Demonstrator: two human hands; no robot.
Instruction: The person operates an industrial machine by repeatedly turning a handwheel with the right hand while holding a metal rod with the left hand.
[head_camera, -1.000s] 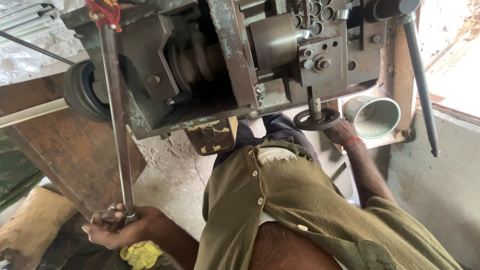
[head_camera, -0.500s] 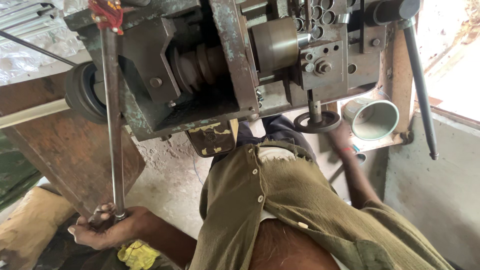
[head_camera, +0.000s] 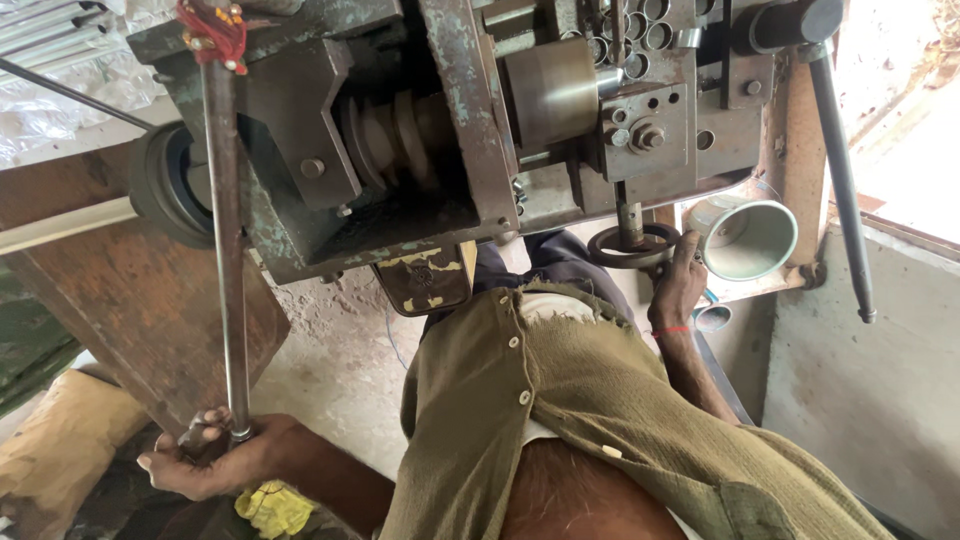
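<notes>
1. A large, worn metal machine (head_camera: 420, 130) fills the upper part of the view; a stepped pulley (head_camera: 395, 135) is seen in its open middle and a smooth metal cylinder (head_camera: 550, 90) to the right of that.
2. A long steel rod (head_camera: 228, 250) runs down from a red-wrapped top end on the machine to the lower left. Its lower end is gripped by the left hand (head_camera: 215, 460), whose fingers are closed around it.
3. A second long lever (head_camera: 840, 180) hangs at the far right, untouched.
4. A shiny metal cup (head_camera: 755, 240) lies on its side just right of the handwheel, its open mouth turned toward the camera.
5. A small round handwheel (head_camera: 630, 247) sits on a short shaft under the machine. Its rim is touched by the fingers of the right hand (head_camera: 678, 285); the hand is partly curled, but a full grip cannot be confirmed.
6. The step in hand is judged to be done well if the rod is kept steady and low while the wheel is turned in small, even amounts, with fingers and the loose olive shirt (head_camera: 600, 420) kept away from the pulley.
7. The rod's very tip is hidden inside the left hand, the right palm is turned away, and what is mounted at the cylinder's end is hard to make out. A yellow cloth (head_camera: 272, 508) is cut off at the bottom edge.
</notes>
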